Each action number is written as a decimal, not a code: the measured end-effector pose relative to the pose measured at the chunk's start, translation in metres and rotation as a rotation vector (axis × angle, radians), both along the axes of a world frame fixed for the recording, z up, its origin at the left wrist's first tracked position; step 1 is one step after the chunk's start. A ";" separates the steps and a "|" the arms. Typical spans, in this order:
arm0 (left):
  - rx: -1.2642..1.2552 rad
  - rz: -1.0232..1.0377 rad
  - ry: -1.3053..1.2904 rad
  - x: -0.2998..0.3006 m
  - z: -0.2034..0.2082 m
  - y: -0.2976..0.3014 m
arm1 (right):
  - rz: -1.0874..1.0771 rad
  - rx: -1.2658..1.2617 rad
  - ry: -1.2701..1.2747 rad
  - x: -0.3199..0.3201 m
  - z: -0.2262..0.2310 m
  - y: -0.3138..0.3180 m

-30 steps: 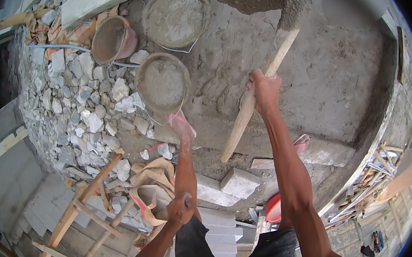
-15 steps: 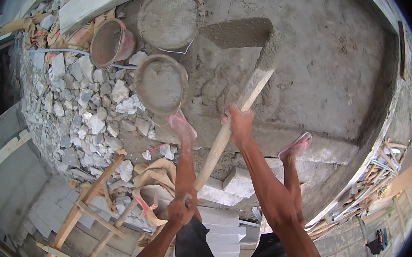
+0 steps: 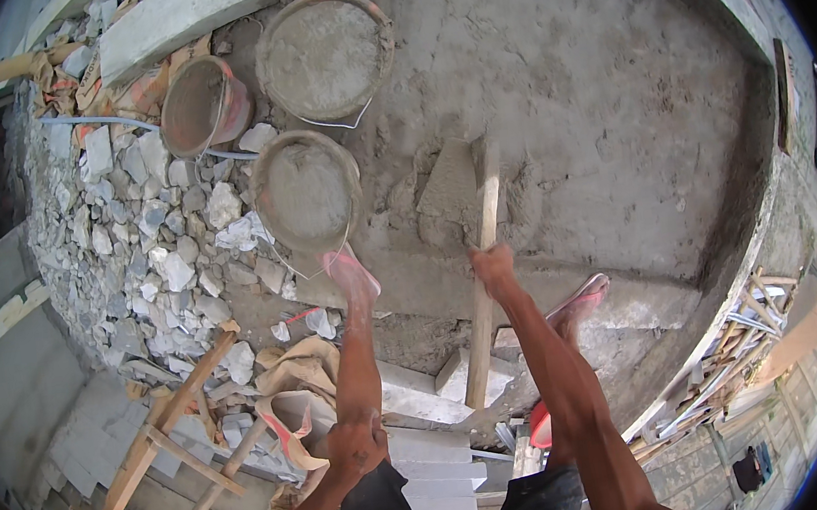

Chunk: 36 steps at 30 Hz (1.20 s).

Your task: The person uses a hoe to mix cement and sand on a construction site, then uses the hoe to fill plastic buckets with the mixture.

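Observation:
My right hand [image 3: 495, 271] is closed round the wooden handle of a hoe [image 3: 486, 312]. The hoe's broad blade [image 3: 449, 183], caked in grey, lies in the wet mortar [image 3: 608, 164] in front of me. The lower end of the handle hangs free between my legs. My left hand [image 3: 357, 447] rests on my left knee, off the handle. Its fingers look curled, with nothing visible in them. Left of the blade, a bucket of wet mortar [image 3: 307, 191] stands beside my left foot.
A larger mortar-filled bucket [image 3: 326, 57] and a reddish bucket [image 3: 206, 107] stand farther off. Broken stones [image 3: 151, 222] are heaped at left. A low concrete wall [image 3: 727, 251] curves round the right. A wooden ladder-like frame [image 3: 141, 457] and stacked pale blocks [image 3: 431, 467] lie near me.
The hoe blade has come down and nearer, into the mortar, and the handle has swung more upright. My left hand has moved down, away from the handle's end, onto my knee.

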<state>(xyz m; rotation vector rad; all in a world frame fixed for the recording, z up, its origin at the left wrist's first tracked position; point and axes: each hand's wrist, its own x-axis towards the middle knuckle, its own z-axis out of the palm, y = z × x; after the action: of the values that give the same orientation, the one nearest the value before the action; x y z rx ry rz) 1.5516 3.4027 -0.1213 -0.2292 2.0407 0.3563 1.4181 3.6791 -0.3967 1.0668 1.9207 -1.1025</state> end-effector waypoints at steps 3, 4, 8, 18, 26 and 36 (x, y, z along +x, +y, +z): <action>0.036 -0.002 -0.152 -0.037 0.002 0.015 | 0.045 0.011 -0.102 -0.012 -0.029 0.008; 0.248 0.304 -0.091 -0.038 -0.008 0.020 | 0.025 -0.028 -0.070 -0.020 -0.033 0.013; 0.727 1.223 -0.320 -0.117 -0.039 0.073 | 0.131 -0.095 -0.091 -0.078 -0.017 -0.010; 0.892 1.462 -0.568 -0.142 -0.094 0.147 | -0.058 -0.393 0.357 -0.415 -0.023 -0.077; 0.688 1.167 -0.529 -0.158 -0.086 0.158 | -0.160 -0.320 0.422 -0.560 -0.024 -0.114; 0.571 1.309 -0.567 -0.160 -0.092 0.157 | -0.652 -0.471 0.606 -0.337 -0.045 0.185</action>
<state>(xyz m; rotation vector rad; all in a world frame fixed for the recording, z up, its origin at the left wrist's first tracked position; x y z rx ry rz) 1.3916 3.5596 -0.2133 -1.1433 0.9226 1.4377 1.0814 3.8642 -0.4421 1.1946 1.5897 -2.3283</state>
